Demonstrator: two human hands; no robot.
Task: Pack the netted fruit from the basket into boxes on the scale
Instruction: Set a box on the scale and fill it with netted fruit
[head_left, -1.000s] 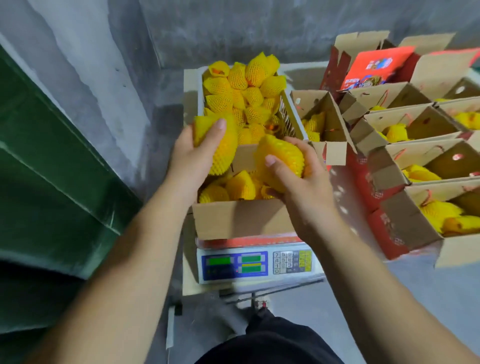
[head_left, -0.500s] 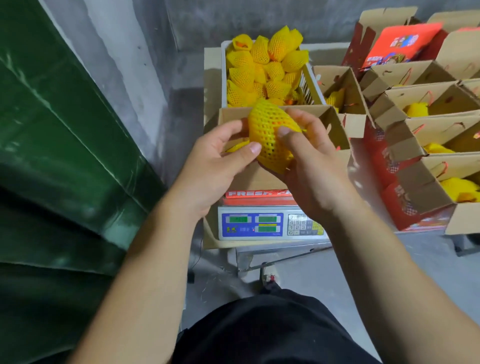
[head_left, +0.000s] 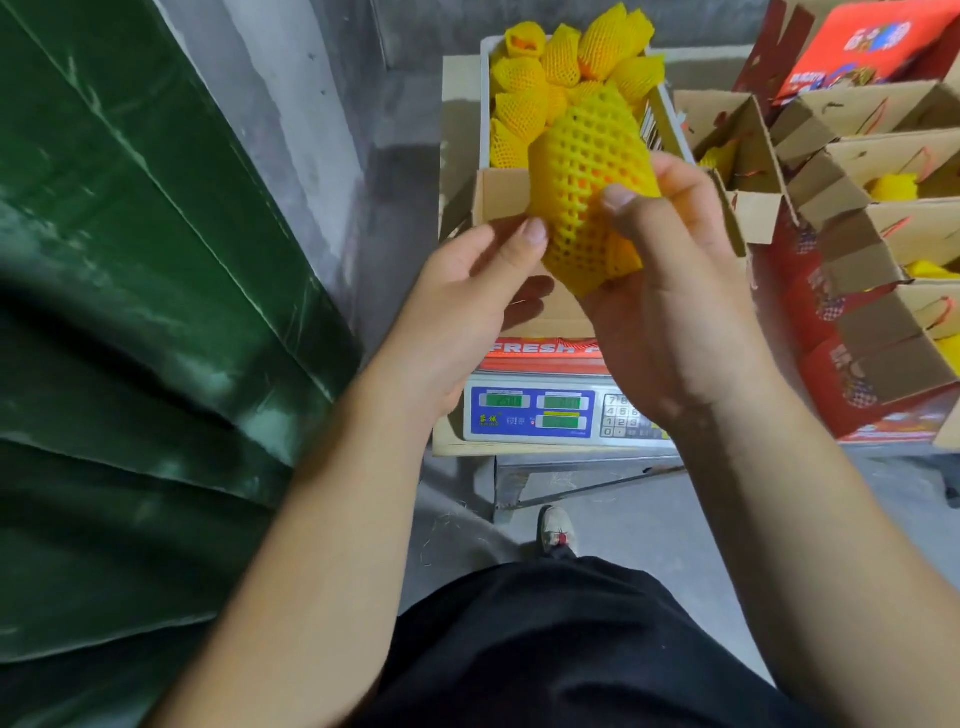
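Observation:
My right hand (head_left: 670, 312) grips a fruit in yellow foam net (head_left: 587, 171) and holds it up over the open cardboard box (head_left: 501, 200) on the scale (head_left: 530, 410). My left hand (head_left: 462, 301) is beside the fruit. Its thumb tip touches the net's lower left edge and its fingers hang loosely curled below. Behind the box, the white basket (head_left: 485, 109) is heaped with several more netted fruits (head_left: 519, 104). The hands and the fruit hide the inside of the box.
Several open cardboard boxes (head_left: 883, 234) with red printed sides stand in a row at the right, some showing yellow netted fruit. A green tarpaulin (head_left: 130, 312) fills the left. Below the scale are grey floor and my shoe (head_left: 557, 530).
The netted fruit has come up and closer to the camera in my right hand. My left hand has let go of its own fruit and loosened to a thumb touch on this net.

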